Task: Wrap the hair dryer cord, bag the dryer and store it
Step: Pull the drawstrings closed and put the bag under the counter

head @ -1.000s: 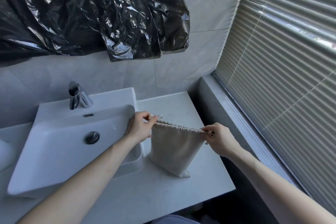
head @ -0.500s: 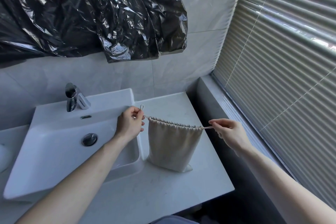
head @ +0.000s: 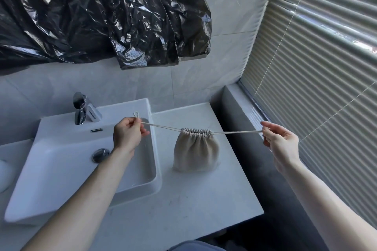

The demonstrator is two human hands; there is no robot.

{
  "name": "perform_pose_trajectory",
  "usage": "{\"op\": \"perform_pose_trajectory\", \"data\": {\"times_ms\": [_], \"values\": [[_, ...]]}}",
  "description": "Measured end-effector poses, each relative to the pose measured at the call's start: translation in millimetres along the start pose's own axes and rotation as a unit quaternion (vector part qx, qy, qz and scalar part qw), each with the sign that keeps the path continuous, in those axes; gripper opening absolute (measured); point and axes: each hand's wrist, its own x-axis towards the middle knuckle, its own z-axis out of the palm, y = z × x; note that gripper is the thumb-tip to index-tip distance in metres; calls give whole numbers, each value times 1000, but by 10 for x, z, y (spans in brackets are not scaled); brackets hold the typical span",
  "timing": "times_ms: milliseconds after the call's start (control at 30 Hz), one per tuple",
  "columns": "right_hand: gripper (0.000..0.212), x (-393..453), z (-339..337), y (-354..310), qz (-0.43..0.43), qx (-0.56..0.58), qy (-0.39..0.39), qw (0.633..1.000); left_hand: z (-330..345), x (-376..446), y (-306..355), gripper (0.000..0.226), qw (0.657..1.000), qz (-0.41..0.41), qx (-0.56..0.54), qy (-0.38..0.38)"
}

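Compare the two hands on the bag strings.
The left hand is curled into a loose fist over the sink, a string loop poking above it; the right hand pinches its string with fingers more open, by the blinds. The left sits nearer the bag. Both pull strings outward, cinching the bag.

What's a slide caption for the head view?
Both hands pull the drawstrings, cinching the bag shut on the counter.

White sink [head: 61, 161] with chrome faucet [head: 80, 111]; black plastic sheet [head: 102, 16] (crinkled) above; blinds [head: 316, 67].
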Motion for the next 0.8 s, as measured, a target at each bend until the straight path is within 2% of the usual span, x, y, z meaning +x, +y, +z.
{"op": "perform_pose_trajectory", "data": {"times_ms": [133, 300, 433, 567, 700, 800], "values": [[29, 23, -36, -58, 8, 26, 20, 999, -105, 60, 81, 25, 1000, 8, -3, 16], [23, 22, -15, -95, -8, 50, 22, 998, -206, 99, 203, 26, 1000, 14, -17, 23], [31, 37, 34, -164, -27, 59, 24, 998, -231, 98, 277, 26, 999, 14, -26, 32], [34, 102, -14, -203, -23, 58, 40, 997, -225, -21, 368, 17, 998, 54, 4, -11], [33, 138, -7, -178, -14, -34, -10, 999, -272, -117, 391, 22, 998, 48, 17, -49], [32, 185, 53, -238, -13, -62, -20, 998, -256, -274, 523, 22, 991, 62, 19, -116]]}}
